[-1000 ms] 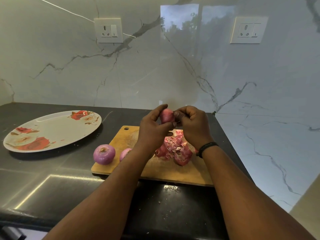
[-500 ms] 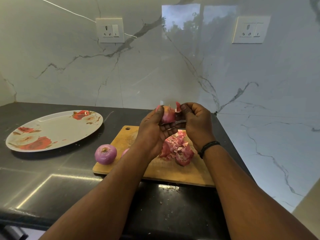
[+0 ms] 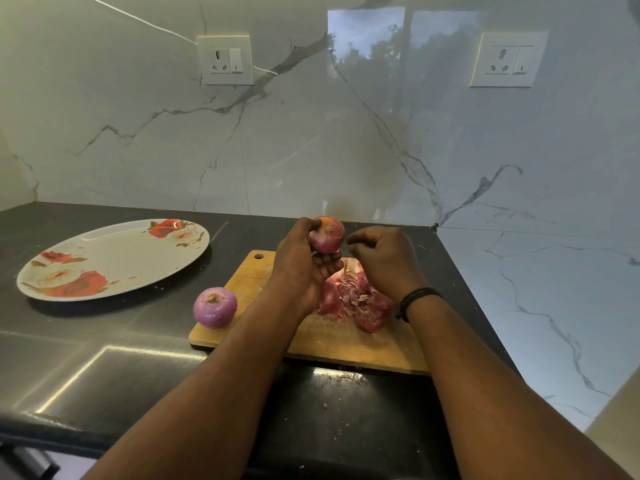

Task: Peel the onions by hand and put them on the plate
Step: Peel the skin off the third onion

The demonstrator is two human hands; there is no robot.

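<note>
Since a moment ago the right hand has drawn off, fingers curled, whether pinching skin I cannot tell, while the left hand grips the onion mid-frame above the cutting board; peeling continues, probably another pinch before the plate at left.

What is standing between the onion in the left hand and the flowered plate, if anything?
Nothing visible blocks the way. The left hand holds the onion up above the cutting board. The plate lies to the left on the dark counter. The peeled onion sits lower, at the board's near left corner, below that path.
</note>
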